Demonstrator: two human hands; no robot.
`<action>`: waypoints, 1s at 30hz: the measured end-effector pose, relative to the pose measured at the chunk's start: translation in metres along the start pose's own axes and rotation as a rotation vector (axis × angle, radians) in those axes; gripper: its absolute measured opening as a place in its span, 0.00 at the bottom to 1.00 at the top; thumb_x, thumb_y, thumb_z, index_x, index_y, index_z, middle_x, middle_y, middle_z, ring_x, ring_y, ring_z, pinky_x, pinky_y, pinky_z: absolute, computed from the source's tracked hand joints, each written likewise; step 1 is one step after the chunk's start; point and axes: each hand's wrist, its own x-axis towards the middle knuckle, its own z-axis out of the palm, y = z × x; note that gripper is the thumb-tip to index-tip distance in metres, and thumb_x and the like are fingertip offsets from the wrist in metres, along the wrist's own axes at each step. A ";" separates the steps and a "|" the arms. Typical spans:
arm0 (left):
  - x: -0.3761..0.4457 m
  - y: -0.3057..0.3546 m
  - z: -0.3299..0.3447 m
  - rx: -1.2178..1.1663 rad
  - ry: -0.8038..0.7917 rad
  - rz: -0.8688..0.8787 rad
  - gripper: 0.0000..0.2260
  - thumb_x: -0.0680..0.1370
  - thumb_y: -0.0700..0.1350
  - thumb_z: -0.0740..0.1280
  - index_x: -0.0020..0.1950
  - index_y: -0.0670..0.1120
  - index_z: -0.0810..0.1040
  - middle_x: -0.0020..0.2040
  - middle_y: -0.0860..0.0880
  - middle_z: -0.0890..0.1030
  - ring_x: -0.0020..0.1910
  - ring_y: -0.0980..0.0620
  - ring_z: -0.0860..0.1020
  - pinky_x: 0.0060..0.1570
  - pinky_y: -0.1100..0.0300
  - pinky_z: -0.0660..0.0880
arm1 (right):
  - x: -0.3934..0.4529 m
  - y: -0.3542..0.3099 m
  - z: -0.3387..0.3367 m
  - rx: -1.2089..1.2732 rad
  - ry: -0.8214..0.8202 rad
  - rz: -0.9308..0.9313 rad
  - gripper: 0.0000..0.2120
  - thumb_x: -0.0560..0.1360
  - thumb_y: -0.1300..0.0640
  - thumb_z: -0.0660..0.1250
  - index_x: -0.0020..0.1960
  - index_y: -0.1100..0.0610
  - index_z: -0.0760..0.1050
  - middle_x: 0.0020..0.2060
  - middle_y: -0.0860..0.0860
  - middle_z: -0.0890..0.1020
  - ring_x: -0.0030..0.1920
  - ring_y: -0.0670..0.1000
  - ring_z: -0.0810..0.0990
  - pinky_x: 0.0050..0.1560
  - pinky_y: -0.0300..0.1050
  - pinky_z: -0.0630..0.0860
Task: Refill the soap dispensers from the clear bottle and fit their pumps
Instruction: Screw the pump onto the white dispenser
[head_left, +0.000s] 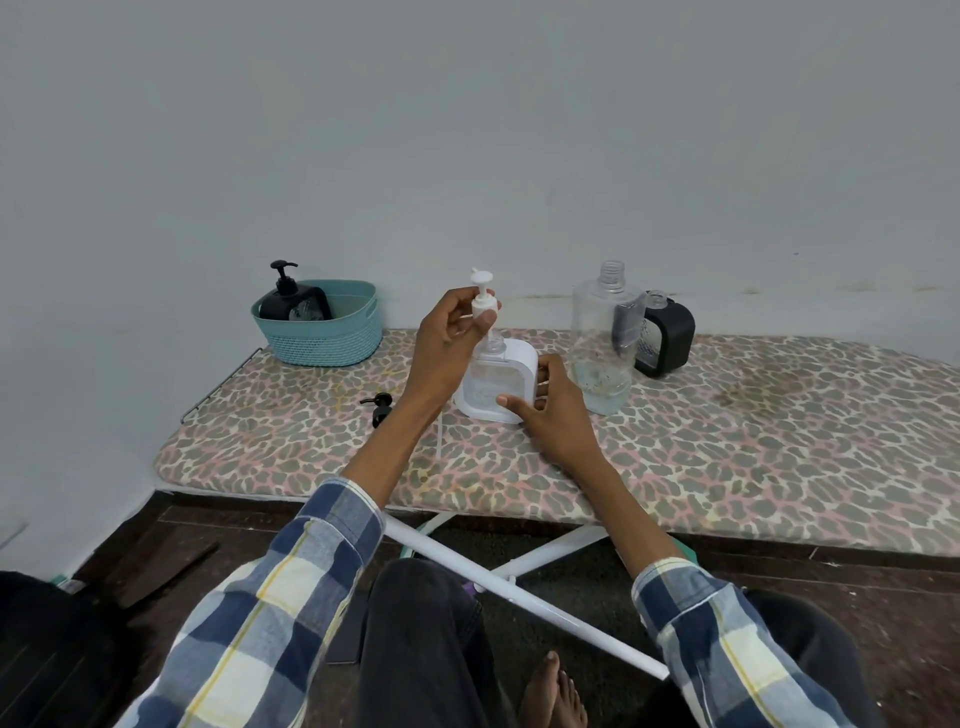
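Observation:
A white soap dispenser (511, 371) stands on the leopard-print ironing board (727, 457). My right hand (548, 400) grips its lower right side. My left hand (449, 332) holds the white pump (483, 299) just above the dispenser's open neck, its tube pointing down into it. To the right stands the clear bottle (602, 338), uncapped, with a little liquid at the bottom. Behind that is a black dispenser (667, 332) with no pump. A loose black pump (379, 406) lies on the board to the left.
A teal basket (332, 338) at the board's back left holds another black dispenser (291, 301) with its pump on. The wall runs close behind the board. White board legs (519, 597) cross below, above my knees and bare foot.

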 end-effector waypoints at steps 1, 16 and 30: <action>0.001 -0.001 0.001 -0.008 0.003 -0.005 0.17 0.83 0.47 0.72 0.71 0.45 0.78 0.63 0.48 0.86 0.64 0.50 0.83 0.67 0.50 0.80 | 0.000 0.000 0.000 -0.002 -0.001 0.003 0.27 0.76 0.49 0.79 0.68 0.54 0.70 0.57 0.49 0.80 0.53 0.46 0.80 0.43 0.29 0.76; -0.016 -0.024 0.002 -0.022 -0.096 -0.105 0.18 0.81 0.50 0.72 0.69 0.46 0.82 0.64 0.49 0.85 0.64 0.49 0.83 0.66 0.49 0.80 | 0.001 0.004 0.001 -0.012 -0.017 -0.005 0.27 0.76 0.47 0.79 0.68 0.53 0.70 0.56 0.48 0.81 0.54 0.49 0.82 0.50 0.44 0.82; -0.005 -0.024 0.010 0.183 0.000 0.001 0.14 0.79 0.50 0.77 0.61 0.46 0.84 0.57 0.54 0.85 0.55 0.62 0.81 0.54 0.71 0.74 | 0.001 0.005 0.002 -0.015 -0.018 0.026 0.27 0.76 0.46 0.78 0.68 0.52 0.70 0.57 0.49 0.82 0.54 0.48 0.83 0.52 0.48 0.83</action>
